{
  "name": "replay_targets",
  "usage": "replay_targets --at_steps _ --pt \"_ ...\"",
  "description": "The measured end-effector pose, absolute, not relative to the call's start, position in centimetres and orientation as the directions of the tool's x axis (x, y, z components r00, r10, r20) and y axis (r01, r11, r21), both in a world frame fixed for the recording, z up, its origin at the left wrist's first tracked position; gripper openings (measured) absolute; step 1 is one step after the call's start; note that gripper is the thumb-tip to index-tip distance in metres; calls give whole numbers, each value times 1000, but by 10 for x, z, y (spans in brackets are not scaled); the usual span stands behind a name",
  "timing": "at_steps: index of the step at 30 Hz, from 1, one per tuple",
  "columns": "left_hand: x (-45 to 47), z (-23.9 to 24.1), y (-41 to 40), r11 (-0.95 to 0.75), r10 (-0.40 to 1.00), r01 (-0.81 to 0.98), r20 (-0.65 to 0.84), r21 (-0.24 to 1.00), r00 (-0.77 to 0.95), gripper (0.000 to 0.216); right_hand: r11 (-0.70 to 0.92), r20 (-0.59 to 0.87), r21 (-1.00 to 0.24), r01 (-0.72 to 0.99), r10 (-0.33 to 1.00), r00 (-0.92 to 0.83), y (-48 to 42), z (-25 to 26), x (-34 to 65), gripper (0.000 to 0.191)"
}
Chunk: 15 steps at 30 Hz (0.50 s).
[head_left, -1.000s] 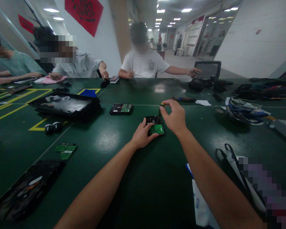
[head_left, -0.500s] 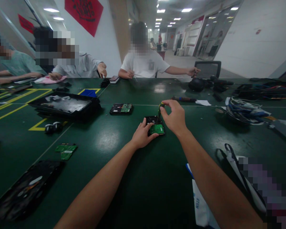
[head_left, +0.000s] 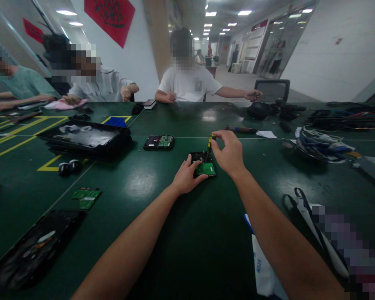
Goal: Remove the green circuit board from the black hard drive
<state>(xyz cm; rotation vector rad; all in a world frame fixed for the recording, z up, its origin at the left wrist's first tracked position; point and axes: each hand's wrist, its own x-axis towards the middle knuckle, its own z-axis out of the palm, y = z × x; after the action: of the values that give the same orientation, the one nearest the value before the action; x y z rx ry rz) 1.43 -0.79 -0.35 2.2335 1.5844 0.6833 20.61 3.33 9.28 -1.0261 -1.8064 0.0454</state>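
A black hard drive with a green circuit board (head_left: 207, 168) lies on the dark green table in front of me. My left hand (head_left: 189, 177) grips its left and near edges, thumb and fingers set around it. My right hand (head_left: 228, 152) pinches the handle of a small yellow-and-black screwdriver (head_left: 210, 143). The screwdriver stands nearly upright, its shaft reaching down to the drive by the board's upper edge; the exact tip contact is too small to tell. Another hard drive (head_left: 159, 142) rests farther off to the left.
Stacked black trays (head_left: 87, 139) stand at left. A loose green circuit board (head_left: 87, 197) lies near a large black drive (head_left: 34, 250). At right are a cable bundle (head_left: 320, 143), a dark-handled tool (head_left: 241, 129) and a lanyard (head_left: 318, 233). Several people sit across the table.
The screwdriver handle has turned in my right fingers, showing more yellow. My left hand and the hard drive stay put. A co-worker's hand at the far left has shifted slightly.
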Motion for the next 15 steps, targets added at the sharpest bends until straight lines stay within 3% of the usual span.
replay_targets --at_steps 6,15 --pt "14 -3 -8 -322 947 793 189 517 261 71 610 717 -524 594 693 -79 35 91 206 14" --pt "14 -3 -8 -329 944 790 194 517 266 72 621 730 -492 609 676 -100 35 91 207 18"
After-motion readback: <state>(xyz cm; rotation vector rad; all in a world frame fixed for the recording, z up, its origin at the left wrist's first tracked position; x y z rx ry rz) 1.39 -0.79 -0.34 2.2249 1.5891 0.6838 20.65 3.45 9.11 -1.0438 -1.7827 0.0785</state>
